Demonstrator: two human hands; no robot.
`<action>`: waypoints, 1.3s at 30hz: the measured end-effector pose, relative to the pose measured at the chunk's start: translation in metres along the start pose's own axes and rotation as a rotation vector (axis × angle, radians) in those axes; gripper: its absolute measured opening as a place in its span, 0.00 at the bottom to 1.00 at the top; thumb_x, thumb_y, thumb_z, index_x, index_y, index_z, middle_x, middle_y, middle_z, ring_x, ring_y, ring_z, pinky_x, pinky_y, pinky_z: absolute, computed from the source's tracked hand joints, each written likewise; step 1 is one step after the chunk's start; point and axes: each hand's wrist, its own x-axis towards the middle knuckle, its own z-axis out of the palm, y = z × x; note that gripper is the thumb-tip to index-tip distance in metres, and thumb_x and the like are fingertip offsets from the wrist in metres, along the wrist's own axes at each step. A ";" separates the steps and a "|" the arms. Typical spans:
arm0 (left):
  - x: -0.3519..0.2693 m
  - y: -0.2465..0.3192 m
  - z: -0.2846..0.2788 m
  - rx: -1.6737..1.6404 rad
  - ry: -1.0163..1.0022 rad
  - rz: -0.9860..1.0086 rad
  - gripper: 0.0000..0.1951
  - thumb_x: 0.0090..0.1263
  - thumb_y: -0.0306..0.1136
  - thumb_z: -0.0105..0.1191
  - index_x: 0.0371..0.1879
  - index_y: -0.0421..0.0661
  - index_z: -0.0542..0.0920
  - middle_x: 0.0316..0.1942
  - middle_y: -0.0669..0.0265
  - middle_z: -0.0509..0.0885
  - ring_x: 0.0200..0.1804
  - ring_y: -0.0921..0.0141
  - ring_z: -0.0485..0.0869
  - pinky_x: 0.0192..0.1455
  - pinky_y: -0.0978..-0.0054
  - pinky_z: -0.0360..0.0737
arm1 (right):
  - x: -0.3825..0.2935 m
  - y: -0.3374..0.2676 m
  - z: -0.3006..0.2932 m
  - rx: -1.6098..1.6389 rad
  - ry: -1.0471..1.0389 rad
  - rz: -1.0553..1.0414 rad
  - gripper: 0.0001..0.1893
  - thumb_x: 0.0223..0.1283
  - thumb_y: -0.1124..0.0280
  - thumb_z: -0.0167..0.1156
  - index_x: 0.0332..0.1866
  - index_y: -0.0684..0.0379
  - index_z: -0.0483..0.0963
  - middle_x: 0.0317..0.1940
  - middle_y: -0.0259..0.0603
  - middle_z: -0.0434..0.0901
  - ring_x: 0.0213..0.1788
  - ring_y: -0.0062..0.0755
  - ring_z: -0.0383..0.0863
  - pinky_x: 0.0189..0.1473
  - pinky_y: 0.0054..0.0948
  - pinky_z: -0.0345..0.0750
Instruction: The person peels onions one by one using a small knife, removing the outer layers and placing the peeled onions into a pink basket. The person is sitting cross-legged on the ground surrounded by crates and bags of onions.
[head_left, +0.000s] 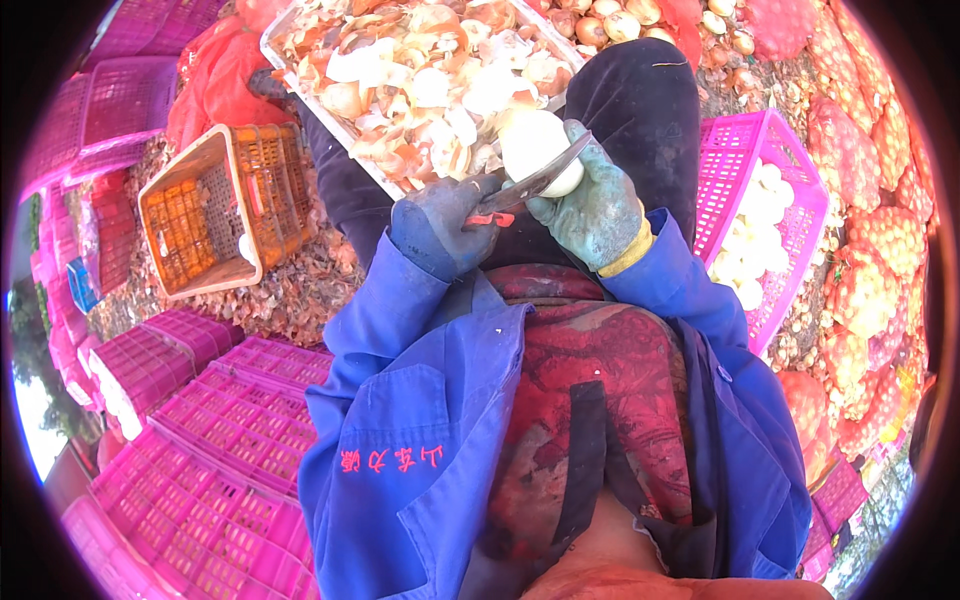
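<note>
My left hand (448, 225), in a dark blue-grey work glove, grips a knife (534, 180) with red showing at its handle. The blade slants up to the right across the near face of a peeled white onion (529, 139). Around that onion's right side curls my right hand (600, 206), in a stained teal glove with a yellow cuff. Just beyond both hands, a pale-rimmed tray (328, 118) sits across my knees, heaped with onion skins (420, 82). The onion is held over the tray's near right corner.
On the right stands a pink plastic crate (721, 150) of peeled onions. An orange crate (279, 187) lies tipped at left. Stacked pink crates (225, 480) fill the lower left. Net sacks of onions (870, 300) line the right. Unpeeled onions (619, 26) lie beyond my knee.
</note>
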 end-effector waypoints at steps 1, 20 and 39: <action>0.003 0.000 0.000 0.029 0.026 -0.004 0.14 0.67 0.31 0.61 0.51 0.45 0.88 0.30 0.60 0.90 0.29 0.71 0.88 0.34 0.68 0.83 | 0.000 -0.001 -0.005 0.022 -0.039 0.006 0.27 0.81 0.49 0.46 0.73 0.56 0.69 0.59 0.53 0.82 0.53 0.59 0.87 0.43 0.44 0.93; -0.004 -0.017 0.007 -0.575 0.242 -0.164 0.14 0.63 0.31 0.62 0.46 0.41 0.89 0.27 0.58 0.88 0.31 0.67 0.89 0.36 0.68 0.83 | -0.004 -0.012 0.005 -0.065 -0.320 0.043 0.26 0.78 0.49 0.52 0.69 0.55 0.73 0.60 0.44 0.84 0.61 0.42 0.85 0.53 0.47 0.88; -0.010 -0.030 0.011 0.133 0.291 0.019 0.24 0.57 0.36 0.64 0.56 0.52 0.86 0.26 0.55 0.86 0.31 0.54 0.88 0.35 0.54 0.83 | 0.001 -0.001 -0.003 0.248 -0.217 0.397 0.31 0.75 0.41 0.50 0.71 0.53 0.72 0.64 0.57 0.79 0.57 0.62 0.84 0.42 0.44 0.89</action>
